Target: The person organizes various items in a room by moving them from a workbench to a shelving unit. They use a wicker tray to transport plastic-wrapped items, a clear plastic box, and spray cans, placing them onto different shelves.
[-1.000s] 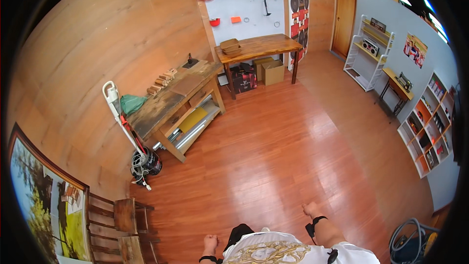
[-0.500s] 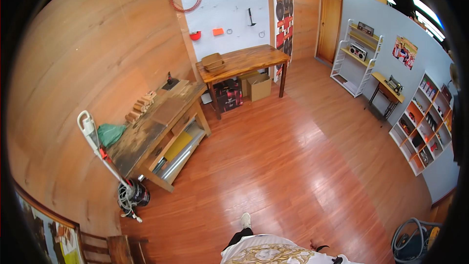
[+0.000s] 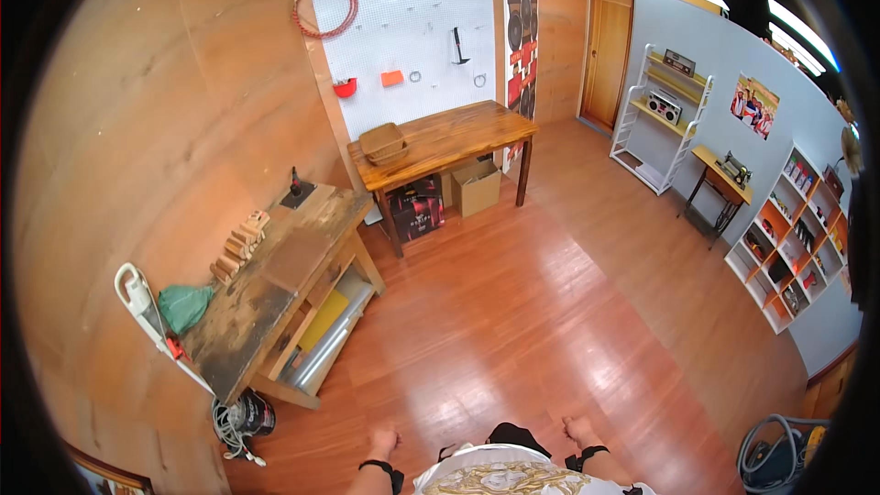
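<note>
At the lower edge, both my hands hang in front of my body, with dark bands on the wrists. My left hand (image 3: 386, 441) is small in view and its fingers look curled in, with nothing visible in them. Over the floor to the right, my right hand (image 3: 579, 431) is empty, its fingers loosely bent and a little apart. Neither hand touches anything. Nearest to the left hand is a worn wooden workbench (image 3: 291, 266), which carries wood blocks (image 3: 240, 246), a green bag (image 3: 186, 307) and a dark tool on a square base (image 3: 295, 191).
Ahead stands a wooden table (image 3: 458, 136) with a wicker basket (image 3: 383, 144) and a cardboard box (image 3: 477, 191) beneath. A pegboard (image 3: 412, 27) rises behind. A stick vacuum (image 3: 142, 298) leans by the bench. Right are a white rack (image 3: 662, 119), a sewing machine (image 3: 733, 170) and a cubby shelf (image 3: 786, 243).
My view has shifted, so the bench and table sit lower and further left in it. Both my forearms have come into view at the lower edge. The shoe seen before is out of view.
</note>
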Demonstrator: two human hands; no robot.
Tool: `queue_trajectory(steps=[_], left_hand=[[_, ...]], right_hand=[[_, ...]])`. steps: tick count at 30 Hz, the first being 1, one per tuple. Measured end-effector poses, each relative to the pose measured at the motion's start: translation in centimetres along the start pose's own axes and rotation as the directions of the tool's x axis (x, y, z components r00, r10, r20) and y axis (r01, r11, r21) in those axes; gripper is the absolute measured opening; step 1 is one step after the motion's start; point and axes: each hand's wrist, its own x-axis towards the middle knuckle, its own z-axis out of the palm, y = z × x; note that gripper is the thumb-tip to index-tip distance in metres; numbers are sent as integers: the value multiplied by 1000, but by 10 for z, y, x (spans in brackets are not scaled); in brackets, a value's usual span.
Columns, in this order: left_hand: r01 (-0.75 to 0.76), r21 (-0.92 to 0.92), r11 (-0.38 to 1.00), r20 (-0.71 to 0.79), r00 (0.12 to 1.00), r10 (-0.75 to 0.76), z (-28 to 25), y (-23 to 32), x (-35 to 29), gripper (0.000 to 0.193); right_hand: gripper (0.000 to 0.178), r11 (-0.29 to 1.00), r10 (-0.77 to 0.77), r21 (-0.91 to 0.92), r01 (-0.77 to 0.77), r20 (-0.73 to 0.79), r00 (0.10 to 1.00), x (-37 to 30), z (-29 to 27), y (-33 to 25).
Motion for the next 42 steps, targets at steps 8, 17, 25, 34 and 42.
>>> queue_trajectory(steps=[8,17,25,34,42], left_hand=[[384,-219,897,52,923,-382,42,-126,44,21],[301,44,952,-43,953,-300,96,-18,38,26],[212,-487,847,-137,939,-314,115,70,89,34],[199,-359,912,-110,961,-253,100,96,91,27],[322,150,935,15,945,-328,101,139,163,18]], right_hand=[[32,918,331,-265,-295,103,938,98,-23,37],[36,964,121,-247,-94,98,988,248,-52,-96],[54,769,-226,-587,253,121,967,319,-24,-282],[38,790,141,-605,102,341,930,374,-6,-155],[17,846,523,18,-533,171,835,321,-74,-137]])
